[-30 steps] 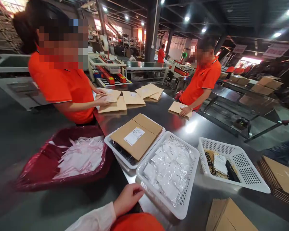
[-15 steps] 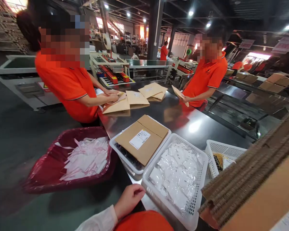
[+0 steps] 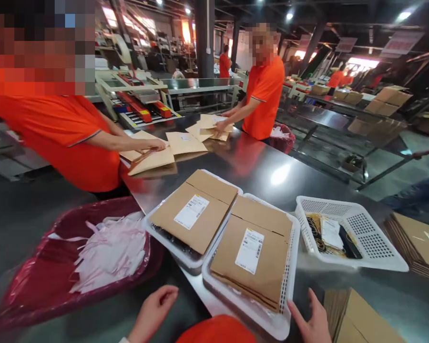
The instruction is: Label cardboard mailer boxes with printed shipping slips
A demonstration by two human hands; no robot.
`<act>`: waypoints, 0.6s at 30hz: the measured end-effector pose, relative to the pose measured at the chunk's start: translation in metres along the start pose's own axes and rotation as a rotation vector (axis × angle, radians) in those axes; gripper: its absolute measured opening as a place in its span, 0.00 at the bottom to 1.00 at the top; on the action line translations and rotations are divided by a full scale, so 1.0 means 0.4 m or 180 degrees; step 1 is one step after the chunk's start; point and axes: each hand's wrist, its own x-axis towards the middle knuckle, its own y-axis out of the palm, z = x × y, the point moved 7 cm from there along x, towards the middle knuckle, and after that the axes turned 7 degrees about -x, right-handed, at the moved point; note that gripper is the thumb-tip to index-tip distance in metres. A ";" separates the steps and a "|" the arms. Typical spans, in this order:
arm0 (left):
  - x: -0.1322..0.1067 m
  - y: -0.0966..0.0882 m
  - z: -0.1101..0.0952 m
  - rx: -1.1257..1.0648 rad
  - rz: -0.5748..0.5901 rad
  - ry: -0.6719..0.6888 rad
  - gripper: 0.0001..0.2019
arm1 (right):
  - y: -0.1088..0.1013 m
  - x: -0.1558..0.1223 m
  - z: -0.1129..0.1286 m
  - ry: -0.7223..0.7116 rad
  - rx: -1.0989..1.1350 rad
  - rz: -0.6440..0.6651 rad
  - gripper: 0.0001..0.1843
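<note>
A stack of flat brown cardboard boxes (image 3: 252, 247) with a white label lies on top of the middle white basket (image 3: 284, 319). My right hand (image 3: 312, 321) is open at the bottom edge, fingers spread, just right of that basket and holding nothing. My left hand (image 3: 153, 309) hovers at the bottom left with loosely curled fingers, empty, between the red bin (image 3: 32, 295) and the basket. A second labelled flat box (image 3: 193, 214) lies on the left white tray (image 3: 171, 250).
The red bin holds white plastic strips (image 3: 107, 250). A right white basket (image 3: 375, 238) holds rubber bands and papers. Flat cartons (image 3: 414, 245) are stacked at right, another carton (image 3: 357, 319) at bottom right. Two people in orange shirts handle brown envelopes (image 3: 184, 142) across the steel table.
The stack of flat boxes, held close to the camera half a second ago, now lies on the middle basket over the white packets. My right hand has let go and my left hand drew back.
</note>
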 end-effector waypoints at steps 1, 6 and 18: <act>0.007 -0.021 -0.001 -0.0066 -0.0141 -0.0041 0.27 | -0.007 -0.033 0.015 -0.0142 -0.0100 -0.0076 0.53; 0.041 -0.059 -0.050 -0.0419 -0.0618 -0.0053 0.40 | -0.043 -0.132 0.169 -0.0981 -0.0479 -0.0379 0.42; 0.059 -0.011 -0.030 -0.0831 -0.0615 -0.0272 0.41 | 0.026 -0.158 0.209 -0.1596 -0.0709 -0.0003 0.39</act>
